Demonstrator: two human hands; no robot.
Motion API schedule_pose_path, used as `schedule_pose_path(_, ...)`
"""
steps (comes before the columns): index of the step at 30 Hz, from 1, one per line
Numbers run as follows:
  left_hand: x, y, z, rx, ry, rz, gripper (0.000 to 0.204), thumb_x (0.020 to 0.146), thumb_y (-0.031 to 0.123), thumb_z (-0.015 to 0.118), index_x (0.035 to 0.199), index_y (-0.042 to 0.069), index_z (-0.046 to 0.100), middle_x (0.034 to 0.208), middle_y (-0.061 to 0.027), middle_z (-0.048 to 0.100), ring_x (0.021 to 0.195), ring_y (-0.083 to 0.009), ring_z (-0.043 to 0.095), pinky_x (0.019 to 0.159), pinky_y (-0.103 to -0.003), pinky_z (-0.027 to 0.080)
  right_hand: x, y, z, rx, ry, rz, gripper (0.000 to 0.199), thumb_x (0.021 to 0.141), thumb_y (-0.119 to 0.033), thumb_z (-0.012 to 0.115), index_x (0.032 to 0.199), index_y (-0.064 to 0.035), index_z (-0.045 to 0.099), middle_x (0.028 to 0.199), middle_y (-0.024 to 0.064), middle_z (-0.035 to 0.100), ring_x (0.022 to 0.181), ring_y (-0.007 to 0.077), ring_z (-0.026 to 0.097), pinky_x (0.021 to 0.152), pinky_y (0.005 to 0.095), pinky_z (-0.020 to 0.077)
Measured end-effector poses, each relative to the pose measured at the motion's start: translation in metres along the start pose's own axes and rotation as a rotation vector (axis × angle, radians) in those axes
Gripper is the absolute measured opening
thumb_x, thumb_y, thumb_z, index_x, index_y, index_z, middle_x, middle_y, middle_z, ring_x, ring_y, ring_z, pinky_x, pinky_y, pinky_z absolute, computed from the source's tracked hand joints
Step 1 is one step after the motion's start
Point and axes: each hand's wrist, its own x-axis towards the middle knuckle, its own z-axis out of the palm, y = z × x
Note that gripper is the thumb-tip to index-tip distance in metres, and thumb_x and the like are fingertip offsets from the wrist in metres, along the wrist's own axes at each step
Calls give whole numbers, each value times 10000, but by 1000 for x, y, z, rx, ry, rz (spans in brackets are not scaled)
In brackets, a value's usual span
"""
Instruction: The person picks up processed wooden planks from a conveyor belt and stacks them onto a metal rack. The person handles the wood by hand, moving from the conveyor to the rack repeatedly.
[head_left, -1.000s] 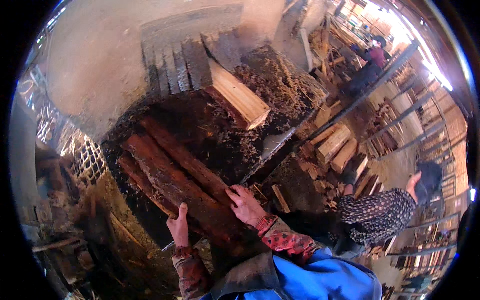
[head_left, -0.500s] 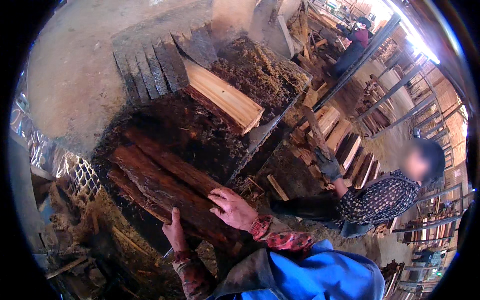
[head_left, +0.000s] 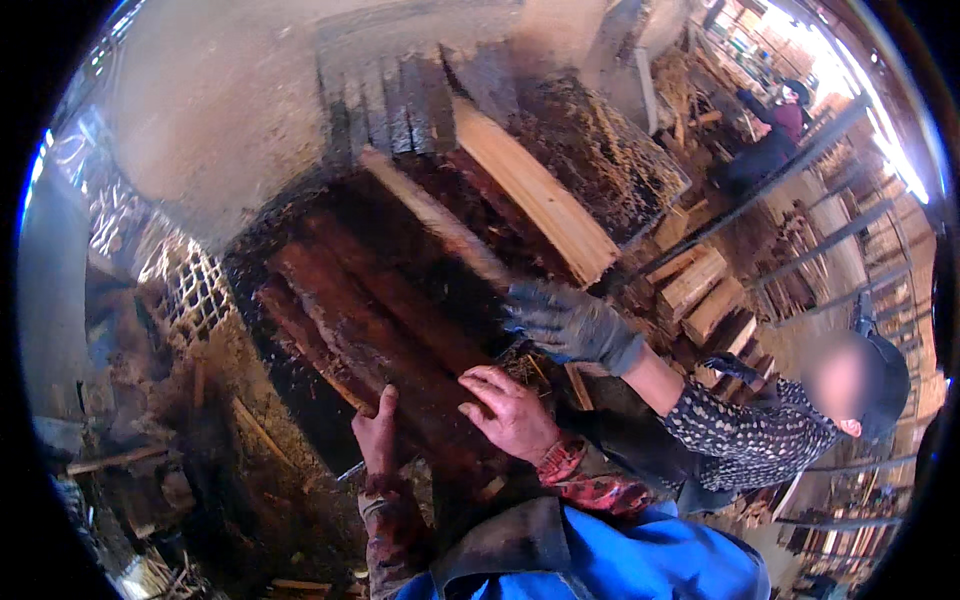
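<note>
Dark, bark-covered wood slabs (head_left: 350, 310) lie side by side on the dark machine bed in front of me. On their near left edge is my left hand (head_left: 376, 435), closed with the thumb on top; its other fingers are hidden. My right hand (head_left: 510, 412) holds the right side near the same end, its fingers bent over the wood. Beyond it, a co-worker's gloved hand (head_left: 575, 325) is at the near end of a narrow, blurred wood strip (head_left: 435, 215). A pale sawn timber (head_left: 540, 195) lies to the right of that strip, its far end at hanging dark flaps.
A dusty machine housing (head_left: 220, 110) with dark flaps (head_left: 400, 100) stands at the far side. Sawdust and bark (head_left: 610, 140) cover the bed's right part. The co-worker (head_left: 770, 420) stands close on my right, near stacked timber (head_left: 700, 290). Metal mesh (head_left: 195, 290) is at left.
The co-worker's gloved hand has come over the bed beside my right hand, where a narrow strip now shows. The view has shifted, and my hands still hold the slabs.
</note>
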Motion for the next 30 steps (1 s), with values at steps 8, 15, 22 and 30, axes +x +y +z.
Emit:
schedule_pose_path(8, -8, 3, -1, -80, 5, 72, 449, 769, 324, 732, 1007, -46, 641, 947, -74, 658, 859, -142, 591, 786, -285, 458, 34, 35, -5, -186, 113, -52, 378, 737, -104, 690, 1078, 17, 579, 1109, 184, 529, 1029, 357, 519, 873, 387, 449)
schedule_pose_path(15, -7, 1, 4, -107, 3, 132, 428, 767, 293, 735, 1013, -42, 635, 965, -62, 663, 871, -132, 597, 806, -279, 456, -8, 117, -3, -262, -165, 237, 582, 784, -294, 671, 1246, 7, 485, 1240, 235, 455, 1147, 389, 457, 955, 413, 408)
schedule_pose_path(22, -2, -9, 3, -144, 9, 102, 408, 761, 273, 733, 1013, -34, 639, 974, -71, 668, 881, -146, 613, 808, -277, 463, 3, 111, -13, -192, -236, 217, 867, 651, -520, 758, 1284, -11, 455, 1255, 238, 424, 1156, 389, 448, 961, 424, 405)
schedule_pose_path(30, -7, 2, 4, -140, -15, 139, 489, 743, 333, 745, 1031, -46, 630, 984, -90, 671, 898, -154, 620, 818, -284, 464, 0, 115, -19, 191, -221, 317, 712, 693, -390, 759, 1234, 1, 510, 1163, 170, 525, 1082, 248, 515, 925, 356, 422)
